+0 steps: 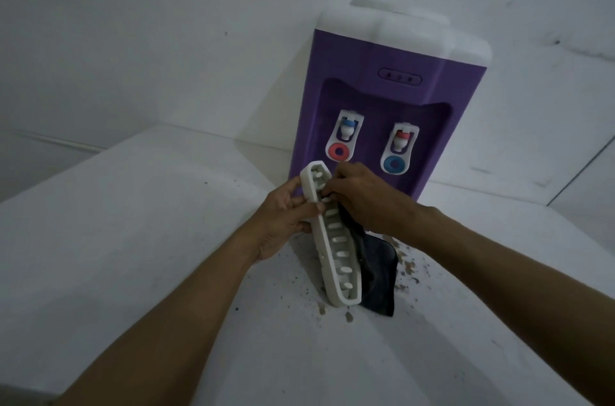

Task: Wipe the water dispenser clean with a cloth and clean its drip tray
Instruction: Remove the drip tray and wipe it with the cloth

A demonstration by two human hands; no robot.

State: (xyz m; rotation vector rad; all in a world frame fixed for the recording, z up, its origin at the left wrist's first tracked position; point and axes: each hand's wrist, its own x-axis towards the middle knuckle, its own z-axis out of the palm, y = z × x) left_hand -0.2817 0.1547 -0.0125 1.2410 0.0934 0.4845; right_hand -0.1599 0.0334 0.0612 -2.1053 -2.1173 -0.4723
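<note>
No brand or lettering I can make out anywhere; the small oval panel (399, 76) on the front just shows three dots, too blurry to read. The water dispenser (382, 49) is a purple plastic box with a chunky, rounded white top, backed against the white wall (133, 22). It has two white taps in a recessed bay: the left tap (346, 139) has a blue cap and a red ring, the right tap (401, 152) a red cap and a blue ring.

The drip tray (324, 249) is out of the machine, held on end in front of it. It's long, white plastic with a row of oval slots. I can't tell if its bottom end touches the counter (149, 222). The left hand (286, 216) grips the tray's upper part, thumb curled over the rim. The right hand (359, 196) has its fingers bunched, pinching a dark cloth (379, 275) against the slots, and the rest of the cloth hangs limp beside the tray. Gritty brown crumbs (407, 267) dot the matte white counter around it.
</note>
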